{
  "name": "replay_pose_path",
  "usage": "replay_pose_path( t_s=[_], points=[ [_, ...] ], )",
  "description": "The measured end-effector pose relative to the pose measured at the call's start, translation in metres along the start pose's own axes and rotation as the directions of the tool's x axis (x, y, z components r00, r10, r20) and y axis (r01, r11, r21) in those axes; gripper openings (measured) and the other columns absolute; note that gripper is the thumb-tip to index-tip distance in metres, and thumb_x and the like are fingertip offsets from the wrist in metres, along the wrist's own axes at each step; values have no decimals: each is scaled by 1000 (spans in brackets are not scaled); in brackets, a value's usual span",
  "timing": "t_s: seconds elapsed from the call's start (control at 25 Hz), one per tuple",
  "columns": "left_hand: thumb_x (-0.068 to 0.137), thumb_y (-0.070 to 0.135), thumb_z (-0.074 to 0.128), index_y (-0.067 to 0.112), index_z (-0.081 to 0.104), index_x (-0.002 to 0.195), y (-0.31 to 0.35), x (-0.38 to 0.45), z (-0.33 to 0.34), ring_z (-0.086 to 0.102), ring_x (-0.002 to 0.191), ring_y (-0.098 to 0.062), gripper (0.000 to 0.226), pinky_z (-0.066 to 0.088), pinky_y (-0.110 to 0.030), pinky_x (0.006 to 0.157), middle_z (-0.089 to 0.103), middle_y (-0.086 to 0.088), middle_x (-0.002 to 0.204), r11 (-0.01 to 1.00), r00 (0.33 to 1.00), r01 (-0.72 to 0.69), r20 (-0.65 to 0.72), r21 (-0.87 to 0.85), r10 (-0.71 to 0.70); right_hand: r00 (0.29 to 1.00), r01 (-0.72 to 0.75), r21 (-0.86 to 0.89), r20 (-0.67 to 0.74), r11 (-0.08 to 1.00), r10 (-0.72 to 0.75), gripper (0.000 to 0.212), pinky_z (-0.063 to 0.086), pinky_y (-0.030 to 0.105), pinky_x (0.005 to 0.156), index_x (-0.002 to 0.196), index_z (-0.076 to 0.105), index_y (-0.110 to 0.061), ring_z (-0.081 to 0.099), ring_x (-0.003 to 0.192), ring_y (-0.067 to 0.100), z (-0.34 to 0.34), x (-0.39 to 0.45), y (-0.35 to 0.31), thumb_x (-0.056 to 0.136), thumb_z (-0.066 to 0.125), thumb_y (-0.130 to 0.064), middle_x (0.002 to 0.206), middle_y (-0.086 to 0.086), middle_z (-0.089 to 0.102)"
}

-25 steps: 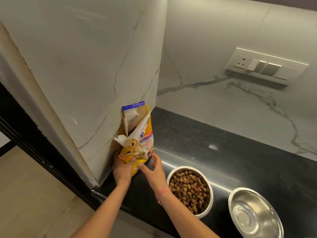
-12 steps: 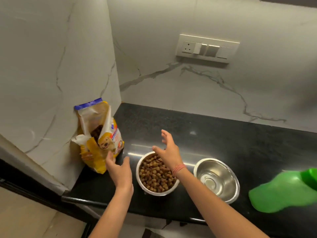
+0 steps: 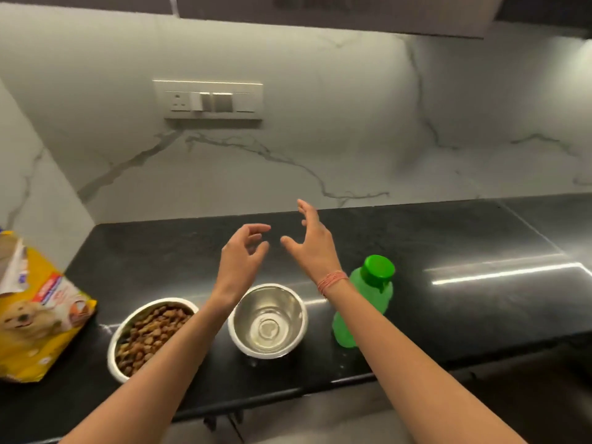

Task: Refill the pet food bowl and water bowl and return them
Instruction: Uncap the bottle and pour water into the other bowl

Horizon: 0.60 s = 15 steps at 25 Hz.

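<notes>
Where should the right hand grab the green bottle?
Around the green bottle's narrowed waist below the cap, coming from its open right side. It stands upright, and the steel bowl sits close on its left; the right hand hovers empty above.

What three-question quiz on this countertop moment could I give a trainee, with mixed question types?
1. True or false: the food bowl already holds kibble.
2. Multiple choice: where does the green bottle stand relative to the empty steel bowl? A) to its left B) to its right C) inside it
3. Fill in: the left hand and right hand are both ____, holding nothing.

Key: 1 true; 2 B; 3 open. The dog food bag sits at the far left of the black countertop, and the bottle's cap is on.
</notes>
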State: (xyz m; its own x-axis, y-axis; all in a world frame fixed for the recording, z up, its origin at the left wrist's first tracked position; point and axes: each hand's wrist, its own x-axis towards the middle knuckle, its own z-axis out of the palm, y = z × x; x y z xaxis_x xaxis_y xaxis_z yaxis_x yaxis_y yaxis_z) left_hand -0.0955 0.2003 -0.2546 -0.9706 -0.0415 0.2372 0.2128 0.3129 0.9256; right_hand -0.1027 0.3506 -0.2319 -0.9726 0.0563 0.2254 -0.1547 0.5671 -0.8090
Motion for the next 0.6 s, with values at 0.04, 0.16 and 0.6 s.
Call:
replay_pose_path(
  t_s=[0.04,0.16,0.6],
  points=[
    [91,1,63,20,66,111,11,3,23,65,106,-11,28,54,-31,93,70,2,113,998,996,-65,67,13,64,999,20,-29,-32,999,-21,77,43,37,106,148,35,-17,52,128,27,-23,1,4,82,73,-17,147,6,49],
    [88,-1,64,12,64,117,36,5,83,66,107,-15,31,56,-41,93,69,-2,113,972,924,-233,314,16,216,988,54,-57,-141,997,-62,67,46,37,102,146,39,-20,55,124,22,-87,-4,24,85,68,-15,144,0,52],
    [95,31,64,25,50,141,60,27,143,52,124,-14,48,48,-36,101,47,2,141,657,331,-746,915,105,230,922,-254,61,316,965,222,94,53,38,99,137,27,-43,57,115,10,-115,-77,145,64,84,-25,126,-9,56]
  ],
)
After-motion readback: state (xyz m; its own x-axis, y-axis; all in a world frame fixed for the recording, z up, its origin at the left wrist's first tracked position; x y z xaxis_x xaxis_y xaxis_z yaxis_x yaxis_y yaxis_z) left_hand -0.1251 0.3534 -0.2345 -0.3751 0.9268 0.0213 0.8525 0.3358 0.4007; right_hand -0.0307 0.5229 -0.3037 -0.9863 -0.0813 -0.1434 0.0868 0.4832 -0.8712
